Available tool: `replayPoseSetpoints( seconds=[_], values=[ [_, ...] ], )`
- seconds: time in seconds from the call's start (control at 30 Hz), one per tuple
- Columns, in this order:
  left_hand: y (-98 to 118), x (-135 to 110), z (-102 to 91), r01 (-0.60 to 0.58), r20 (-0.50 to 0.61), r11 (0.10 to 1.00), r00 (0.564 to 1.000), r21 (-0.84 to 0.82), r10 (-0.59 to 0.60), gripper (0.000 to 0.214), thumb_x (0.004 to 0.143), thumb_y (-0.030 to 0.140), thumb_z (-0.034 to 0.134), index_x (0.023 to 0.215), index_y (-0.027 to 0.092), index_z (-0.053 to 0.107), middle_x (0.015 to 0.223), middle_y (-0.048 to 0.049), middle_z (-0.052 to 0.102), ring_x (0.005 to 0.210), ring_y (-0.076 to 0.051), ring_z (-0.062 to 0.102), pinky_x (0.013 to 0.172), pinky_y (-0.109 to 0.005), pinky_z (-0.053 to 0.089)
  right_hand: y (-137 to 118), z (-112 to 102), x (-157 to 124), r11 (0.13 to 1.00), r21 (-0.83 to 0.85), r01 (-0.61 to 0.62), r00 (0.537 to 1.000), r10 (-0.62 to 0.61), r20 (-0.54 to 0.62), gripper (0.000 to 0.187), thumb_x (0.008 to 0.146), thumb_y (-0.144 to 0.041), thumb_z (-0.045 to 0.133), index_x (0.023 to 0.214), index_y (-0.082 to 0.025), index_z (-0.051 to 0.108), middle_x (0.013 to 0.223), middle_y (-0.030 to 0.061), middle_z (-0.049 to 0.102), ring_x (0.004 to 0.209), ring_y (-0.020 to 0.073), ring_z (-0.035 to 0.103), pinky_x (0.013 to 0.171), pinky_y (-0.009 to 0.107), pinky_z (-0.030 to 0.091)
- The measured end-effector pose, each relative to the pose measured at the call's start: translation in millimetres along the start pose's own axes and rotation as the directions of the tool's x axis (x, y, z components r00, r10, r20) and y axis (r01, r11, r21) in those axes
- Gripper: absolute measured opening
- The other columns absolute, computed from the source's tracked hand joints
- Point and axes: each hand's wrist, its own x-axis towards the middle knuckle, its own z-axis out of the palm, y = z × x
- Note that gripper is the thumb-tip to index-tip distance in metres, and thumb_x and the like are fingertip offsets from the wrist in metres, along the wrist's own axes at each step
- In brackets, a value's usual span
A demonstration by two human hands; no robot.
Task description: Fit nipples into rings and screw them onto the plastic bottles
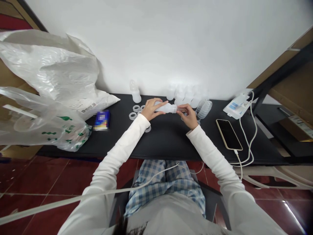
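Two hands on one white bottle (164, 107), amid print too small or blurred to read

The white bottle lies on its side just above the middle of the black tabletop (158, 145), neck pointing right. The left hand (154, 109) is clamped around its body; the right hand (187, 115) pinches the clear end at the neck, though whether that end is a separate piece is hard to tell.

Most of the lettering sits to the left. The large white sack (66, 71) carries a line of dark print beside a small square mark, its characters illegible. The clear plastic bag (73, 130) in front shows a green leaf shape and green markings, also unreadable. Near it, a blue packet (101, 119) has its brand hidden by pixelation. At far right, a white case (237, 105) bears a blue-and-white label too small to make out, above a dark-screened phone (229, 134) on a cable.

Pale rings (133, 116) lie beside the left hand, a capped bottle (135, 92) stands behind them, and more bottles (188, 95) line the wall near the clear stacked caps (204, 109).
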Motion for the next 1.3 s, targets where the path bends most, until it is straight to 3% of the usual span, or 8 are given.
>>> replayPoseSetpoints(
  seconds=[0.23, 0.37, 0.57, 0.77, 0.9, 1.0, 1.2, 1.3],
  values=[
    [24, -3, -6.4, 0.108, -0.038, 0.981, 0.993, -0.160, -0.116, 0.038, 0.092, 0.051, 0.059, 0.113, 0.021, 0.073, 0.113, -0.0059, 0.074, 0.104, -0.022, 0.068, 0.098, -0.035, 0.049, -1, -2, -6, 0.922, -0.287, 0.261, 0.965, -0.253, 0.067, 0.008, 0.094, -0.030, 0.061, 0.089, -0.024, 0.062, 0.107, 0.0068, 0.071, 0.103, 0.0207, 0.069, 0.091, 0.040, 0.058],
    [24, -2, -2.3, 0.233, -0.018, 0.937, 0.969, -0.261, -0.246, 0.039, 0.092, 0.051, 0.055, 0.093, 0.018, 0.075, 0.095, -0.0040, 0.078, 0.091, -0.021, 0.071, 0.089, -0.031, 0.054, 4, 0, -12, 0.779, -0.462, 0.423, 0.906, -0.377, 0.193, 0.024, 0.100, -0.021, 0.045, 0.086, -0.025, 0.065, 0.111, 0.0079, 0.073, 0.105, 0.0199, 0.069, 0.090, 0.037, 0.058],
    [7, -1, 6.2, 0.587, 0.261, 0.685, 0.808, -0.431, -0.528, 0.052, 0.093, 0.055, 0.045, 0.088, 0.013, 0.075, 0.063, -0.0051, 0.070, 0.049, -0.018, 0.062, 0.047, -0.031, 0.051, 10, 5, -15, 0.746, -0.456, 0.485, 0.875, -0.419, 0.244, 0.030, 0.102, -0.023, 0.041, 0.090, -0.026, 0.068, 0.110, 0.0077, 0.074, 0.109, 0.0207, 0.069, 0.092, 0.039, 0.059],
    [14, -4, -3.9, 0.312, 0.006, 0.896, 0.945, -0.317, -0.327, 0.043, 0.094, 0.052, 0.048, 0.093, 0.018, 0.074, 0.095, -0.0047, 0.077, 0.091, -0.020, 0.071, 0.088, -0.033, 0.055, 1, 3, -13, 0.879, -0.384, 0.283, 0.958, -0.238, 0.162, 0.029, 0.099, -0.041, 0.053, 0.120, -0.026, 0.066, 0.115, 0.0080, 0.073, 0.097, 0.0209, 0.070, 0.088, 0.038, 0.059],
    [13, -8, -4.4, 0.139, 0.030, 0.978, 0.990, -0.158, -0.136, 0.045, 0.082, 0.052, 0.071, 0.113, 0.020, 0.069, 0.114, -0.0060, 0.073, 0.105, -0.022, 0.069, 0.095, -0.035, 0.052, -3, 2, -11, 0.909, -0.387, 0.155, 0.988, -0.141, 0.063, 0.038, 0.098, -0.050, 0.051, 0.121, -0.024, 0.067, 0.102, 0.0073, 0.073, 0.079, 0.0196, 0.066, 0.079, 0.037, 0.057],
    [9, -10, 2.1, 0.011, 0.060, 1.000, 0.998, -0.023, -0.010, 0.062, 0.073, 0.048, 0.082, 0.125, 0.020, 0.063, 0.120, -0.0084, 0.070, 0.106, -0.023, 0.069, 0.092, -0.035, 0.053, -2, 2, -10, 0.906, -0.415, 0.089, 0.995, -0.100, -0.006, 0.044, 0.098, -0.057, 0.046, 0.112, -0.022, 0.068, 0.094, 0.0067, 0.072, 0.074, 0.0187, 0.062, 0.075, 0.035, 0.053],
    [3, -11, 6.1, -0.187, 0.047, 0.948, 0.982, 0.258, 0.181, 0.049, 0.088, 0.049, 0.068, 0.128, 0.020, 0.064, 0.117, -0.0113, 0.072, 0.105, -0.026, 0.068, 0.086, -0.037, 0.051, 4, -2, -9, 0.797, -0.599, 0.084, 0.996, -0.058, 0.064, 0.053, 0.102, -0.056, 0.032, 0.068, -0.022, 0.056, 0.063, 0.0025, 0.056, 0.065, 0.0179, 0.052, 0.073, 0.034, 0.044],
    [1, -11, 2.9, -0.230, 0.066, 0.926, 0.973, 0.301, 0.220, 0.051, 0.089, 0.051, 0.065, 0.129, 0.020, 0.064, 0.114, -0.0115, 0.073, 0.103, -0.026, 0.069, 0.085, -0.037, 0.052, 2, -5, -8, 0.767, -0.623, 0.153, 0.987, -0.090, 0.131, 0.048, 0.103, -0.051, 0.032, 0.080, -0.022, 0.062, 0.075, 0.0062, 0.063, 0.076, 0.0212, 0.059, 0.081, 0.038, 0.046]
  ],
)
